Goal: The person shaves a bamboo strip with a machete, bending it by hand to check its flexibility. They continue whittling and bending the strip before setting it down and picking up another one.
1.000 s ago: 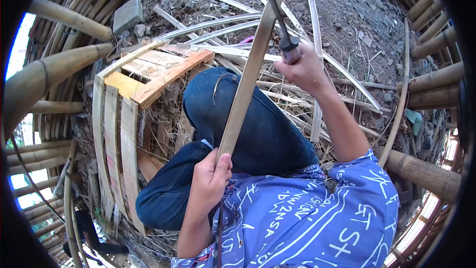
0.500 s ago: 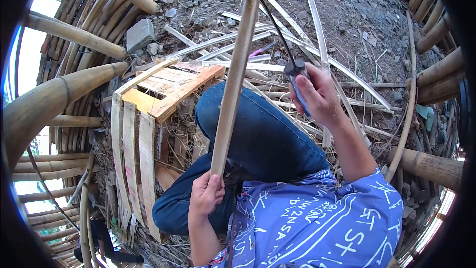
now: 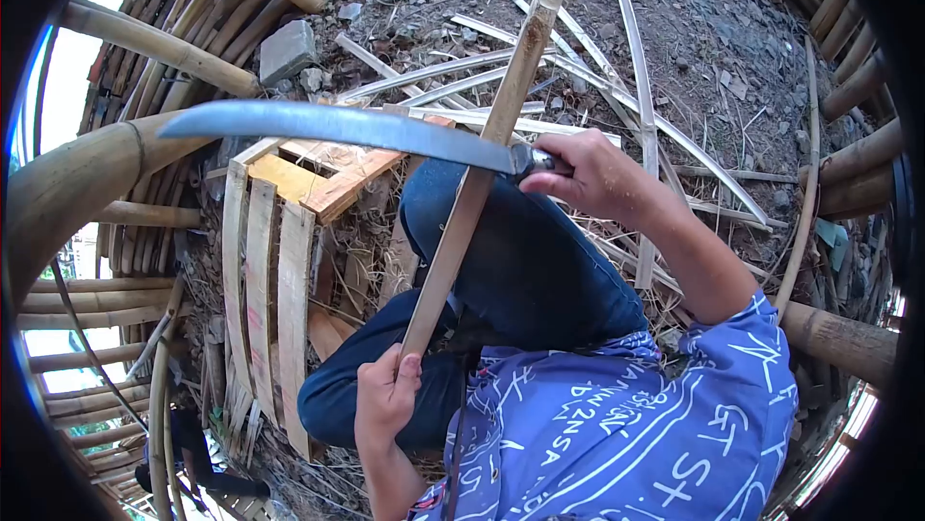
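My left hand (image 3: 387, 401) grips the lower end of the wooden strip (image 3: 448, 256). The fingers are curled around it and pressed together, and the thumb lies along the top near the strip's edge. The strip slants up and away from this hand, passes in front of my bent knee in the jeans (image 3: 540, 251), and extends out over the ground (image 3: 742, 97)

My right hand (image 3: 597, 174) holds the knife (image 3: 337, 126) by its handle. The fingers are closed around the handle, with no spread visible; the exact placement of each fingertip is partly hidden. The long, curved blade points to my left and crosses in front of the strip close to the handle end. Whether the edge touches the strip at that crossing cannot be told. The blade tip reaches across to the bamboo poles (image 3: 145, 44) on the left side

Position of surrounding items: a slatted wooden crate (image 3: 294, 280) stands to the left of my knees, with part of its top behind the blade. A grey block (image 3: 287, 49) lies on the ground beyond the crate. Loose strips (image 3: 631, 49) lie crossed on the ground ahead of my knees, among thin shavings. The patterned blue shirt (image 3: 617, 425) covers my torso below both hands
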### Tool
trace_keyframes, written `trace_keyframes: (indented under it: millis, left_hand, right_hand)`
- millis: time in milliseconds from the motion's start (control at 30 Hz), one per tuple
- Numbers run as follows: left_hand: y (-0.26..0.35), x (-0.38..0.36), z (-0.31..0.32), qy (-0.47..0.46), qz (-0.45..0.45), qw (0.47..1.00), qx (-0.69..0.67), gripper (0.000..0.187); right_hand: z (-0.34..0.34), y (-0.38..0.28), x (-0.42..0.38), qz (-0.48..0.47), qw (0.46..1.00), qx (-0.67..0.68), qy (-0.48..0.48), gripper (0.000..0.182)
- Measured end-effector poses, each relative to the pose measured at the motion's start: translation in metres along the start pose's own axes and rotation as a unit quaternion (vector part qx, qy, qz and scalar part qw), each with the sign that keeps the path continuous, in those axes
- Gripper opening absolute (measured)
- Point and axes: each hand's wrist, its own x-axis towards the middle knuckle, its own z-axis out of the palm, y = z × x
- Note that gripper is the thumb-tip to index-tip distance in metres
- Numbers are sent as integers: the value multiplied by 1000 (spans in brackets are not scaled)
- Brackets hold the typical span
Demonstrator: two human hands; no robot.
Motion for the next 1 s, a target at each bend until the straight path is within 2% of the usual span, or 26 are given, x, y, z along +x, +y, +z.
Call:
trace_keyframes:
  millis: [67,167,200,300,333,400,467,533,567,600,667,767,867,933,1000]
  left_hand:
    - [4,-1,0,11,15,999,30,29]
    - [5,-6,0,13,29,999,38,31]
    - [5,-8,-1,13,44,998,38,34]
    - [10,-9,-3,10,28,999,30,34]
    - [8,-8,-3,11,29,999,29,34]
    - [4,-2,-1,19,42,998,42,35]
    - [3,3,-2,15,46,998,50,35]
    - [5,1,-5,4,42,997,59,35]
    - [13,-3,-7,4,17,998,63,32]
    - [17,-8,-8,9,-9,998,63,29]
    - [18,-12,-8,23,-6,997,67,28]
    - [20,-10,-10,6,-3,997,74,29]
    - [7,-8,-15,21,2,996,81,30]
    - [4,-8,-19,17,8,996,92,30]
    - [9,-15,-25,8,-16,996,91,30]
  right_hand:
    - [-2,5,2,38,999,21,-14,40]
    - [-10,26,8,46,997,44,50,35]
    - [-17,37,11,112,992,21,59,38]
    - [-36,60,17,109,988,19,105,42]
    - [-38,54,16,108,988,19,106,42]
    - [-37,33,6,126,985,102,62,41]
    - [-16,13,-3,77,993,87,18,40]
    - [-2,23,-4,-20,1000,-5,-17,39]
    - [-9,27,1,7,998,19,-63,41]
    - [-10,33,4,48,996,62,-47,43]
    - [-22,49,11,151,984,83,54,46]
    - [-29,75,17,137,980,112,89,49]
    - [-23,38,2,128,978,155,64,45]
    - [-12,29,0,28,996,84,19,41]
    - [-13,50,7,21,999,36,3,37]
